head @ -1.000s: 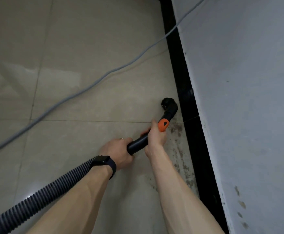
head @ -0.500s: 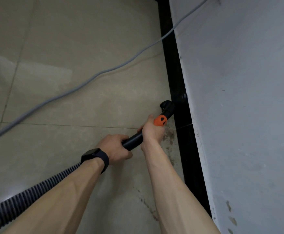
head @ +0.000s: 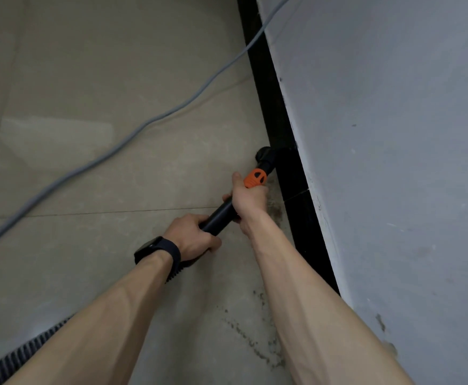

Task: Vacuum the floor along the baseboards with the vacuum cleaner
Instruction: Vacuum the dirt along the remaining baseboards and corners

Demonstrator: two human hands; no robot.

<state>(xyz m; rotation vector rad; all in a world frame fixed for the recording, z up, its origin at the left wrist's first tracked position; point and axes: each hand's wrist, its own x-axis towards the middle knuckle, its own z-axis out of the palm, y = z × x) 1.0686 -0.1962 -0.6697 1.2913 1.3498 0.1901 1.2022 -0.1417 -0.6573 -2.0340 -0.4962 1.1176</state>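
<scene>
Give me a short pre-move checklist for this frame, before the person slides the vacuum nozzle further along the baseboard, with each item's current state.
1. Both hands on the wand: ok. The left hand grips the black tube lower down; the right hand holds it just below the orange collar.
2. Nozzle against the black baseboard: ok.
3. Nozzle mouth flat on the floor: cannot tell, its underside is hidden.
4. Path ahead free: not ok. The grey cable crosses the baseboard further along.
5. Dirt behind cleared: not ok. Dark specks remain near the right forearm.
6. Ribbed hose unkinked: cannot tell, the left arm hides most of it.
</scene>
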